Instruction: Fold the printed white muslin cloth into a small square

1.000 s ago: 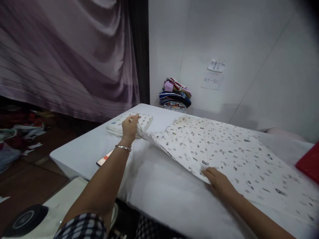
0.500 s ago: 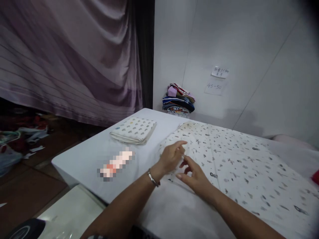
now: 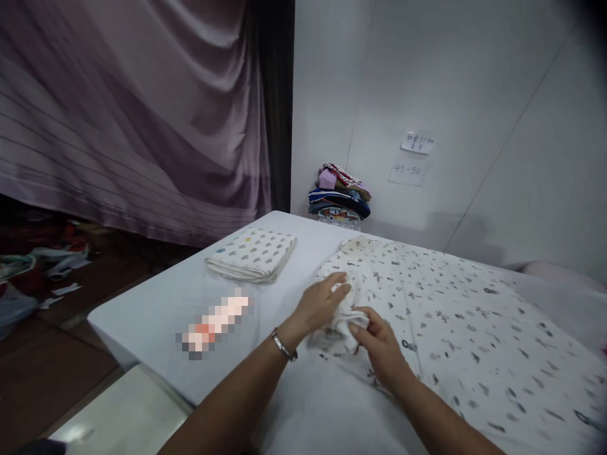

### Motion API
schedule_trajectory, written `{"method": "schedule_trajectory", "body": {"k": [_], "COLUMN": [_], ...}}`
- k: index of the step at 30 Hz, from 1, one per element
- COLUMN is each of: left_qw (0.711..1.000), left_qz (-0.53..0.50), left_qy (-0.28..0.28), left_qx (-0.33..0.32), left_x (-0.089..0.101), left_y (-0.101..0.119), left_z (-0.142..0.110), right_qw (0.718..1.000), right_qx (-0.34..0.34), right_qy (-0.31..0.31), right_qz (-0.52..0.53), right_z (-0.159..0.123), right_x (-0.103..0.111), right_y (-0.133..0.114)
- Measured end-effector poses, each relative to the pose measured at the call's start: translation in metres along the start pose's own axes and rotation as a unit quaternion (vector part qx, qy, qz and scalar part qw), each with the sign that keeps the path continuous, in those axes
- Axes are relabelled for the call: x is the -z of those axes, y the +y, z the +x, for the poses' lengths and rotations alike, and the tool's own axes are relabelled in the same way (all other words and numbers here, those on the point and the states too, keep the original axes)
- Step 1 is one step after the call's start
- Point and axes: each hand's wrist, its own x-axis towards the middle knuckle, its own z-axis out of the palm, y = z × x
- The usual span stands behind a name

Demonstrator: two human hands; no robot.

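A white printed cloth (image 3: 446, 316) with small grey and brown motifs lies spread over the right part of the table. Its near left corner is bunched up between my two hands. My right hand (image 3: 384, 347) pinches a turned-up edge of this cloth between thumb and fingers. Beside it, my left hand (image 3: 320, 306), with a silver bracelet at the wrist, rests against the gathered part, fingers stretched and a little apart. Left of my hands sits a folded white cloth (image 3: 256, 253) with grey cloud-like prints.
A blurred-out flat item (image 3: 215, 325) lies on the white table (image 3: 147, 309) at the left. Behind the table rises a stack of folded fabrics (image 3: 339, 196) by the wall. A purple curtain (image 3: 190, 126) hangs at the left, and a pale surface (image 3: 123, 411) stands below the table.
My left hand has let go of the raised cloth corner and come right, beside my right hand. My right hand has moved left and now grips a bunched edge of the cloth.
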Motion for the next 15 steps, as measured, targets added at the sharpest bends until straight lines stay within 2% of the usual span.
{"method": "schedule_trajectory", "body": {"k": [3,5,8,12,15], "left_qw": [0.985,0.969,0.938,0.911,0.888], "left_qz": [0.086,0.025,-0.098,-0.194,-0.267], "left_qy": [0.111,0.13,0.078,0.009,-0.002], "left_qx": [0.097,0.208,0.324,0.364,0.373], "left_x": [0.013,0.014,0.001,-0.037,-0.064], "left_y": [-0.031,-0.054,-0.072,-0.067,-0.059], "left_z": [0.015,0.024,0.037,0.061,0.084], "right_qw": [0.992,0.977,0.944,0.906,0.889], "right_qx": [0.029,0.033,0.002,-0.022,-0.052], "right_qy": [0.074,0.133,0.22,0.32,0.367], "right_qz": [0.093,0.164,0.247,0.276,0.267], "right_z": [-0.007,-0.011,-0.015,-0.032,-0.054], "right_x": [0.019,0.037,0.069,0.116,0.144], "right_y": [-0.022,-0.036,-0.051,-0.053,-0.043]}}
